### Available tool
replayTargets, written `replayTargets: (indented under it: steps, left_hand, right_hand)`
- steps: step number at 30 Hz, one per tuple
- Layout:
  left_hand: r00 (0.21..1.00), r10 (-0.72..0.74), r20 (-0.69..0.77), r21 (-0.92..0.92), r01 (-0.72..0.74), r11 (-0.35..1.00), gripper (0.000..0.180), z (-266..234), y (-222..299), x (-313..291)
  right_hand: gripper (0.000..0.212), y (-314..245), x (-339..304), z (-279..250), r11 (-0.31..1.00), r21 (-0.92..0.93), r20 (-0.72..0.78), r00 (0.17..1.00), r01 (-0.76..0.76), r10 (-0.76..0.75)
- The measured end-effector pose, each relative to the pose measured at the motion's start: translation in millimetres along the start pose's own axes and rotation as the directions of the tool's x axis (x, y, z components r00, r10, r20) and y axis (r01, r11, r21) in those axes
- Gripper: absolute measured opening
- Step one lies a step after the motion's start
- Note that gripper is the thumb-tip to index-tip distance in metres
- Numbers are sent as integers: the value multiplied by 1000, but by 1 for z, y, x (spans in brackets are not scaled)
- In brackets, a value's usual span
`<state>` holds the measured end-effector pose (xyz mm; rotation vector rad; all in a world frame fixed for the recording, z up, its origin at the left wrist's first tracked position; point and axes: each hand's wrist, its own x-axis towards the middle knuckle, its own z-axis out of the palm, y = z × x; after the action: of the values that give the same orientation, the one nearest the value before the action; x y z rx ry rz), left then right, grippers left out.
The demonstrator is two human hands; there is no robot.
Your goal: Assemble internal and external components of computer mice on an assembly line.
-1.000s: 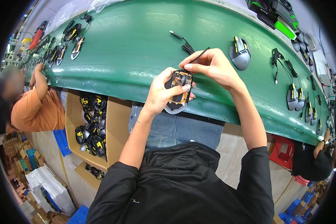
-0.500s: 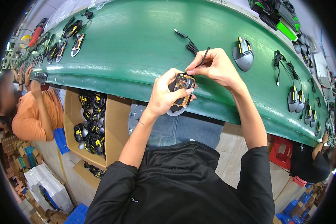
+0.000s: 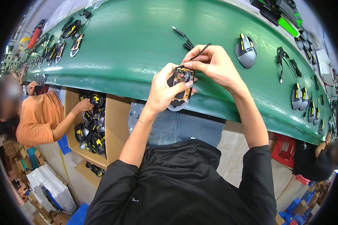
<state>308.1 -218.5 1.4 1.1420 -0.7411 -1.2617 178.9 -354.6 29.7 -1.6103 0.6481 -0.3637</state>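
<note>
- Fingers (image 3: 167, 88) of the left hand (image 3: 163, 92) wrap the open mouse base (image 3: 180, 84).
- Right hand (image 3: 214, 65) pinches its cable (image 3: 199, 50) at the front; the cover looks still unfitted.
- Counter (image 3: 139, 41) carries 1 finished mouse (image 3: 245, 50) nearby.

bright, even light; fisheye-bent edges

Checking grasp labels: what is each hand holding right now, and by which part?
Left hand cups the open mouse base from below, thumb along its side. Right hand pinches the thin black cable near where it meets the base's front end.
</note>
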Motion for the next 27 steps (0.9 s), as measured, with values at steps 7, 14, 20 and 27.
replayTargets:
  steps: [7,14,20,27]
  left_hand:
    - [1000,-24,18,-52,25,998,27,-3,1,1]
    - [999,-46,-12,-171,44,984,27,-11,10,6]
    - [999,-33,-37,-392,16,920,28,-13,2,7]
    - [999,30,23,-524,-13,852,28,-11,-16,10]
  right_hand:
    - [20,-1,0,-6,995,104,43,999,-2,-3]
    - [27,-18,1,-19,998,-26,-1,998,58,-58]
    - [47,2,-17,-98,409,-815,-569,699,-410,-434]
    - [55,41,-14,-99,363,-811,-533,835,-459,-134]
